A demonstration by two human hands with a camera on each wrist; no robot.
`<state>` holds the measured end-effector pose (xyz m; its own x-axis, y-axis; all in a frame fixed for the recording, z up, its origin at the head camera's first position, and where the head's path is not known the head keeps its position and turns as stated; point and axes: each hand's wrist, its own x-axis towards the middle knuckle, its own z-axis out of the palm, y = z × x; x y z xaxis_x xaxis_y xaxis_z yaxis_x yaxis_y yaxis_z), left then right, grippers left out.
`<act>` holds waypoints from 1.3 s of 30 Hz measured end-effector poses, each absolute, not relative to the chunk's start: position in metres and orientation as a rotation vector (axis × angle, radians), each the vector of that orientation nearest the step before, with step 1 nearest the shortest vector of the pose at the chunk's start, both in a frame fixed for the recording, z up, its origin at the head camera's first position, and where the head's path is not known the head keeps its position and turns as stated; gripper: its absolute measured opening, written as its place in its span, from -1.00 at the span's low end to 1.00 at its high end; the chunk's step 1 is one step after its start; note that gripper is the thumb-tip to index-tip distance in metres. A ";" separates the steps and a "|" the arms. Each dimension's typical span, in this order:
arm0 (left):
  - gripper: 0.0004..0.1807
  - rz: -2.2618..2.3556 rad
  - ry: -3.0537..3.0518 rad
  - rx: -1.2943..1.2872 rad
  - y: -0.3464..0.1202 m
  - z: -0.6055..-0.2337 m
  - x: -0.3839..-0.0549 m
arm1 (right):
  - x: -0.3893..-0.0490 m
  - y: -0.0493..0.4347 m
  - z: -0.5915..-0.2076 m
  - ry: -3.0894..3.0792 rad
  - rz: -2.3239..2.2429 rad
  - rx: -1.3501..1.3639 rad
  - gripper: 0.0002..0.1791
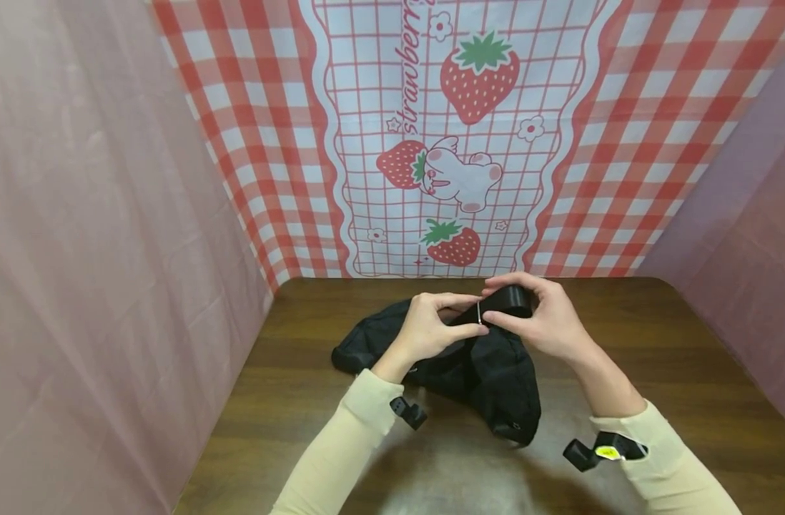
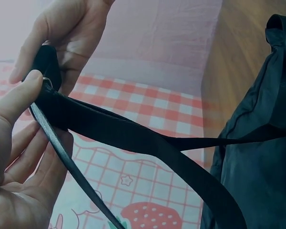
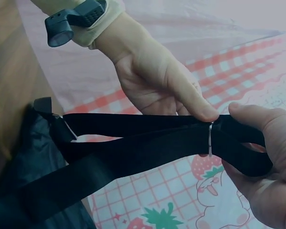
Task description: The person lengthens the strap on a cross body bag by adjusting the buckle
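A black fabric bag [image 1: 505,379] lies on the table under both hands. Its black webbing strap [image 3: 152,152] is lifted above it, folded into a loop that passes through a thin metal slider [image 3: 210,139]. My left hand [image 1: 425,325] pinches the strap right by the slider, thumb on top and fingers below. On the other side of the slider, my right hand [image 1: 553,322] holds the rounded end of the loop between thumb and fingers. From the slider the strap runs in layers back to the bag, as the left wrist view shows.
The brown wooden table [image 1: 289,422] surrounds the bag. Behind it hangs a red-and-white checked cloth [image 1: 270,143] with strawberry prints. Pale curtains [image 1: 96,250] stand at the sides. A small black camera [image 1: 408,413] is strapped on each wrist.
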<state>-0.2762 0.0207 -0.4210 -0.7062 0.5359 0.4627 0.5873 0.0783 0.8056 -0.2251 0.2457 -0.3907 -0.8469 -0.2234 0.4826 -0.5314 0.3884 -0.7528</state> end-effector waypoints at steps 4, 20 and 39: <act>-0.51 -1.735 -2.277 -1.178 0.020 -0.422 -0.277 | -0.224 0.247 -0.387 -2.330 1.429 0.628 -0.54; -0.52 -1.710 -2.302 -1.191 0.022 -0.423 -0.277 | -0.225 0.249 -0.393 -2.401 1.418 0.640 -0.49; -0.52 -1.695 -2.330 -1.184 0.026 -0.425 -0.280 | -0.231 0.253 -0.398 -2.332 1.472 0.689 -0.49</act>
